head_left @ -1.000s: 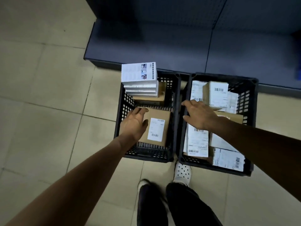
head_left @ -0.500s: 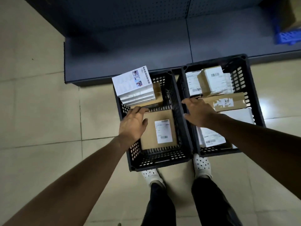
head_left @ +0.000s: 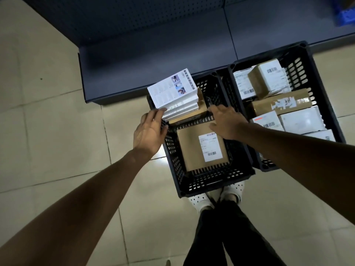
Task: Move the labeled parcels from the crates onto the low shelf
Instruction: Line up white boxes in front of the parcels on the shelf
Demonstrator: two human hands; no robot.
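Tiled floor (head_left: 57, 131) below a low shelf (head_left: 153, 60). Left hand (head_left: 148, 131) and right hand (head_left: 226, 121) have moved up-frame to flank the white box stack (head_left: 172, 93), grips spread, unclamped; lift likely next.

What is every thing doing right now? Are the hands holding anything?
Left hand: open, fingertips touching the white boxes
Right hand: open, holding nothing
White boxes: stacked atop a brown box
Brown parcel: flat, label up
Left crate: partly filled
Right crate: packed

left hand (head_left: 148, 131) up to white box stack (head_left: 172, 93) | right hand (head_left: 226, 121) crossed from right crate (head_left: 299, 60) into left crate (head_left: 215, 178)
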